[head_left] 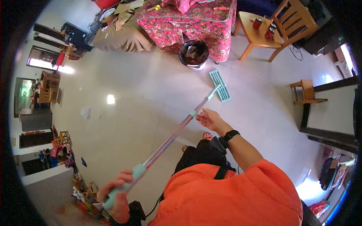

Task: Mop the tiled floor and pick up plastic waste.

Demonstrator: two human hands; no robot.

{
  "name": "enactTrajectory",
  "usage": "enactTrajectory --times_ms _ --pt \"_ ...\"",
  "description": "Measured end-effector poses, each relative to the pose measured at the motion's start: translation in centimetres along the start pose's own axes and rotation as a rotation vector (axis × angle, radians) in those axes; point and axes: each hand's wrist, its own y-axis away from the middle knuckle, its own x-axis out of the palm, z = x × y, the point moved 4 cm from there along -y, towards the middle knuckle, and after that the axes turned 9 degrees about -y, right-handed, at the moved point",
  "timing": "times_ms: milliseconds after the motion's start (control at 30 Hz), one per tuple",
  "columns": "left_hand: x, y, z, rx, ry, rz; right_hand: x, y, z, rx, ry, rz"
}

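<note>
A flat mop point(166, 139) with a silvery-pink pole slants across the view. Its pale green slotted head point(220, 86) lies on the floor, ahead and to the right. My left hand point(117, 192) is wrapped around the green grip at the near end of the pole, at lower left. Close beside the pole's green collar, my right hand point(209, 119) has its fingers loosely bent and apart, not closed round the pole. Whether its fingertips touch the pole, I cannot tell.
A lined trash bin point(193, 54) stands beyond the mop head, against a bed with a floral cover point(181, 30). At the far right is a wooden chair point(260, 32) with red cans on its seat. A small wooden stool point(307, 92) stands right. White scraps point(86, 112) lie left.
</note>
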Motion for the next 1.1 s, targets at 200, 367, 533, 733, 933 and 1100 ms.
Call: enactTrajectory --times_ms 200,367,533,733,933,1100 --pt "-2.8 -2.5 1.3 -0.043 -0.107 -0.142 -2.1 -2.8 0.9 -0.103 0.013 -0.153" --pt "-3.3 -6.3 2.7 -0.174 -0.001 -0.463 -7.4 -6.4 5.1 -0.068 -0.146 -0.334" --pt "-5.0 -9.9 4.9 -0.345 -0.081 -0.685 -9.9 -14.0 8.8 -0.073 -0.085 -0.409" --pt "-9.3 -12.0 5.9 -0.398 -0.170 -0.822 -12.7 -25.8 11.5 -0.021 -0.212 -0.396" --pt "-3.5 -15.0 5.0 -0.430 -0.218 -0.939 -11.9 -33.2 11.7 0.055 -0.252 -0.449" --pt "-2.3 -14.3 6.6 -0.465 -0.546 -0.872 -14.3 -37.5 12.2 -0.018 -0.386 -0.418"
